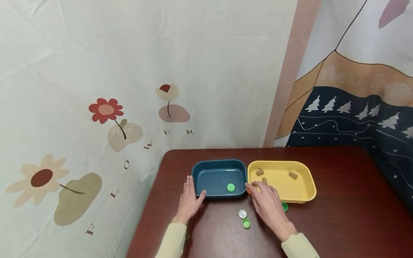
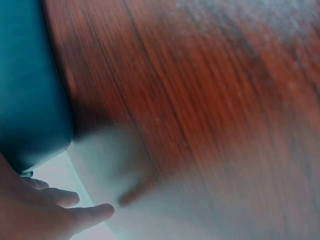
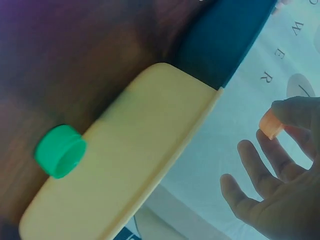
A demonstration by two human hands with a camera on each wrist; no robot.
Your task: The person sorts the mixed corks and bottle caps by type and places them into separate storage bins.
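Pale "FLOWER"-lettered backdrop (image 1: 222, 71) beyond straight-fingered left hand (image 1: 189, 201) and right hand (image 1: 268, 205) with pinched orange cap (image 3: 270, 124)

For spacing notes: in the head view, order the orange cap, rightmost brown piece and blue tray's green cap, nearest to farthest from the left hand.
1. Green cap, inside blue tray
2. Orange cap, in right hand
3. Brown piece, rightmost in yellow tray

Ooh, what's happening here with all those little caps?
A person is handling small caps at a table. Their right hand pinches an orange cap near where the two trays meet, and their left hand is at the left end of the blue tray. One green cap lies in that tray. The yellow tray holds brown pieces. A white cap and two more green caps are on the table.
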